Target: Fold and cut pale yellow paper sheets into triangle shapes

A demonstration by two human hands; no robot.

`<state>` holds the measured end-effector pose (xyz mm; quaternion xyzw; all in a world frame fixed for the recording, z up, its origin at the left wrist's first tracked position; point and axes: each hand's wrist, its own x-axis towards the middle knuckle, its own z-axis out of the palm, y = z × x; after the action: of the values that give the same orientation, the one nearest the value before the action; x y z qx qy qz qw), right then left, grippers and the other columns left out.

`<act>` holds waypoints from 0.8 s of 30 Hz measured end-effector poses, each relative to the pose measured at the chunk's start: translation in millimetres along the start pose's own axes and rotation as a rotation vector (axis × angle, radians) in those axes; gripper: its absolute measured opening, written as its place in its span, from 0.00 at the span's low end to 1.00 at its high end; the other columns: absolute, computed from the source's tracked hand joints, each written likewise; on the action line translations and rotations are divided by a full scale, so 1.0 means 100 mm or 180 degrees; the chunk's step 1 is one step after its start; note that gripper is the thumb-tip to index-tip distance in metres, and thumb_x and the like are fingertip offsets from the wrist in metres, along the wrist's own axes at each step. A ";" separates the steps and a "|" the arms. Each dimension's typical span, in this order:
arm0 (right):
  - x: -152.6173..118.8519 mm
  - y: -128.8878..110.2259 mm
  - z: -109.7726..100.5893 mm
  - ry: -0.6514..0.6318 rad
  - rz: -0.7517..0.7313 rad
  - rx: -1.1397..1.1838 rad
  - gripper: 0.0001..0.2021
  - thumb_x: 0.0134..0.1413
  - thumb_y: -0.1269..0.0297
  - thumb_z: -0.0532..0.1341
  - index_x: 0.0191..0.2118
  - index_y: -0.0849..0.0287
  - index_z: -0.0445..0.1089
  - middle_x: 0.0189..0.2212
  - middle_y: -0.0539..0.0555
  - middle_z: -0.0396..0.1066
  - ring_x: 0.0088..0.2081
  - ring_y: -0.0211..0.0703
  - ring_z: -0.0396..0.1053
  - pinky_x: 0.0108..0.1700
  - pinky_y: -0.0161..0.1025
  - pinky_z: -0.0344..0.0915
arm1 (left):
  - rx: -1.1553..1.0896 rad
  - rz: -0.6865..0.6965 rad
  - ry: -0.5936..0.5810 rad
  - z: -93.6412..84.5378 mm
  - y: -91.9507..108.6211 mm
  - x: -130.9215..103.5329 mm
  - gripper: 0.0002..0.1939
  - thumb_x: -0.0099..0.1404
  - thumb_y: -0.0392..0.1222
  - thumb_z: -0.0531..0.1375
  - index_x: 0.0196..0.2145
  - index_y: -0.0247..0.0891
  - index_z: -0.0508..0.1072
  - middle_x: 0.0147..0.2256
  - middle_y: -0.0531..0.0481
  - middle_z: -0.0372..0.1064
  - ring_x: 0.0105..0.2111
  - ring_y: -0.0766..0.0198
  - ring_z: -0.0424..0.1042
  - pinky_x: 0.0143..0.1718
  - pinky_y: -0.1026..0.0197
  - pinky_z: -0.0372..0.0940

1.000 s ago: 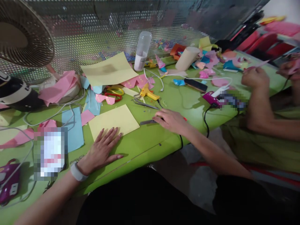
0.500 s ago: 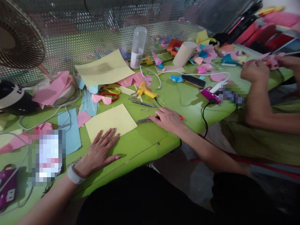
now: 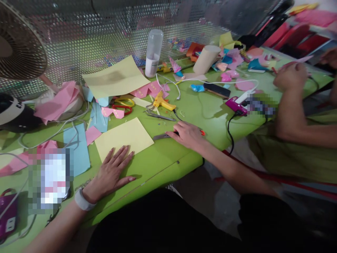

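My left hand (image 3: 113,172) lies flat with fingers spread, its fingertips on the lower edge of a pale yellow paper sheet (image 3: 126,135). To the right, my right hand (image 3: 188,135) is curled over a pair of scissors (image 3: 161,136) lying on the table. Their grey blades point left towards the sheet, and a bit of orange handle shows beyond my hand; the grip is mostly hidden under my palm. Just above are metal tweezers (image 3: 160,116) and a yellow glue gun (image 3: 163,102). Red-handled scissors (image 3: 127,110) rest among paper scraps.
A fan (image 3: 21,45) stands at the left, near a blurred phone (image 3: 54,179) and blue paper (image 3: 77,149). A clear bottle (image 3: 154,52) and a cardboard tube (image 3: 206,59) stand along the mesh wall. Cables cross the table. Another person's hand (image 3: 291,77) works at the right.
Both of my hands stay in place on the paper and the scissors. The view shifts slightly. At the right, the other person's hands have moved apart.
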<state>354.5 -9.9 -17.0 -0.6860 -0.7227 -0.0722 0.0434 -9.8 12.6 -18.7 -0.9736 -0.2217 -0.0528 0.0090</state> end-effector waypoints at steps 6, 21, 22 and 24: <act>0.01 -0.02 0.05 0.0115 -0.0056 0.0070 0.35 0.68 0.39 0.39 0.30 0.62 0.72 0.31 0.59 0.71 0.33 0.45 0.66 0.30 0.39 0.47 | 0.0086 0.0050 -0.0004 -0.01 -0.01 0.01 0.47 0.69 0.66 0.49 0.72 0.39 0.32 0.71 0.39 0.43 0.70 0.50 0.46 0.71 0.48 0.31; 0.09 0.01 -0.03 0.0086 -0.0910 0.0623 0.28 0.63 0.37 0.51 0.41 0.60 0.71 0.39 0.59 0.71 0.41 0.48 0.67 0.40 0.41 0.60 | -0.0015 -0.0003 -0.0152 -0.02 0.00 0.03 0.46 0.69 0.66 0.50 0.72 0.42 0.33 0.71 0.42 0.42 0.70 0.50 0.45 0.71 0.47 0.32; 0.11 0.02 -0.03 0.0094 -0.0918 0.0612 0.28 0.63 0.38 0.52 0.40 0.61 0.72 0.38 0.59 0.71 0.40 0.48 0.67 0.40 0.41 0.60 | -0.0020 -0.0017 -0.0153 -0.02 0.01 0.04 0.46 0.69 0.66 0.50 0.72 0.42 0.32 0.71 0.42 0.42 0.70 0.50 0.44 0.71 0.47 0.32; 0.15 0.02 -0.02 0.0112 -0.0916 0.0594 0.27 0.64 0.39 0.53 0.40 0.61 0.73 0.38 0.59 0.71 0.39 0.47 0.67 0.38 0.40 0.60 | -0.0023 -0.0063 -0.0152 -0.04 0.03 0.05 0.47 0.69 0.66 0.49 0.72 0.41 0.32 0.71 0.41 0.42 0.71 0.50 0.44 0.71 0.47 0.34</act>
<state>355.4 4.7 -12.3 -0.5670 -0.8162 -0.0223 0.1088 -4.4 11.9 -14.0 -0.9724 -0.2313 -0.0304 -0.0003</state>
